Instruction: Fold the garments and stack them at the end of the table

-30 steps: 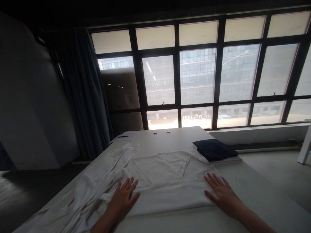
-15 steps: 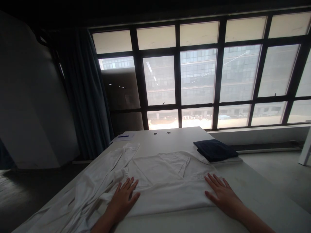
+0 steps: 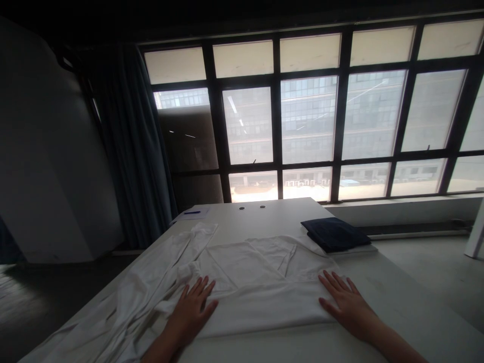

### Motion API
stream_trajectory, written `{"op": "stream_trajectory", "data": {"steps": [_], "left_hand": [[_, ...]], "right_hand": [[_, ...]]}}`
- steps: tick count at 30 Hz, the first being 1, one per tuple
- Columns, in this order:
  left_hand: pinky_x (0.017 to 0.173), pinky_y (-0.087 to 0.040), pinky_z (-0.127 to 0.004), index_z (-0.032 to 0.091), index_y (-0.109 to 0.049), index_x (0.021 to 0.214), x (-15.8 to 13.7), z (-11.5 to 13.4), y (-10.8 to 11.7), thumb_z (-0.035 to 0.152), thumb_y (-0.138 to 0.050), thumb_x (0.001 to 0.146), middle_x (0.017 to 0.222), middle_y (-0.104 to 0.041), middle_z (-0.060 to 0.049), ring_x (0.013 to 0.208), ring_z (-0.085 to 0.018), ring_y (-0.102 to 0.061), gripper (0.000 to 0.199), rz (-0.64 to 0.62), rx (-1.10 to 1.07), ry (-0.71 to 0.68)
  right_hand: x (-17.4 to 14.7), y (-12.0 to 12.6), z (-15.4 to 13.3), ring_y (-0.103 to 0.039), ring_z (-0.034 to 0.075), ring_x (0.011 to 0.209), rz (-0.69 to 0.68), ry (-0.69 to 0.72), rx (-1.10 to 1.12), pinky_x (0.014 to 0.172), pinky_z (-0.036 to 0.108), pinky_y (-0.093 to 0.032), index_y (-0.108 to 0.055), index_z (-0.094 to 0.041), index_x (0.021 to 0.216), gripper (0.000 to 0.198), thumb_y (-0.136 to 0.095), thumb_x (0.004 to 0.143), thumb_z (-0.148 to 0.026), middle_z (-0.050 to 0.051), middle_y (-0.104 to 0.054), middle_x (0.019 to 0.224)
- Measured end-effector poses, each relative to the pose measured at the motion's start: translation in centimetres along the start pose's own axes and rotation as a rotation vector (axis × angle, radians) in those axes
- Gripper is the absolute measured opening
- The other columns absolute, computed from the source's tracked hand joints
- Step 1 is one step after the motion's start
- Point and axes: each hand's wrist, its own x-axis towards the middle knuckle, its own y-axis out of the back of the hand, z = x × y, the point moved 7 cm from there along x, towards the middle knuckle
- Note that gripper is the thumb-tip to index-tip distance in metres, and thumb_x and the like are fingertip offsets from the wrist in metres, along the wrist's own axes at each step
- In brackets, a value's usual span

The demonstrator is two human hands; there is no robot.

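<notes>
A white garment (image 3: 260, 302), partly folded, lies flat across the near part of the table, its near edge running nearly straight. On its left end rests my left hand (image 3: 194, 305), palm down with the fingers stretched out. My right hand (image 3: 346, 302) lies flat on the garment's right end, fingers spread. Neither hand grips anything. To the left, a loose, crumpled white cloth (image 3: 132, 287) spreads along the table's side and meets the garment near my left hand; I cannot tell whether the two are one piece.
A folded dark navy cloth (image 3: 335, 234) sits at the right edge on top of something white. At the far left corner a blue pen (image 3: 192, 212) lies on paper. The white table (image 3: 272, 219) reaches toward the windows; a dark curtain (image 3: 132, 136) hangs at left.
</notes>
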Motion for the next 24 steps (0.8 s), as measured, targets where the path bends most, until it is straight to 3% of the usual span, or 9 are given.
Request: {"op": "stream_trajectory", "data": {"steps": [24], "left_hand": [[0.121,-0.013,-0.055,0.035,-0.037,0.152,0.04,-0.09,-0.1,0.07,-0.034,0.095,0.162,-0.029,-0.002,0.151,-0.03,-0.02,0.067,0.005,0.01,-0.002]], "right_hand": [[0.11,-0.38,0.34,-0.019,0.031,0.15,0.016,0.008,-0.021,0.121,0.057,-0.012,-0.026,-0.035,0.155,0.074,-0.028,0.093,-0.074,0.0,-0.024,0.163]]}}
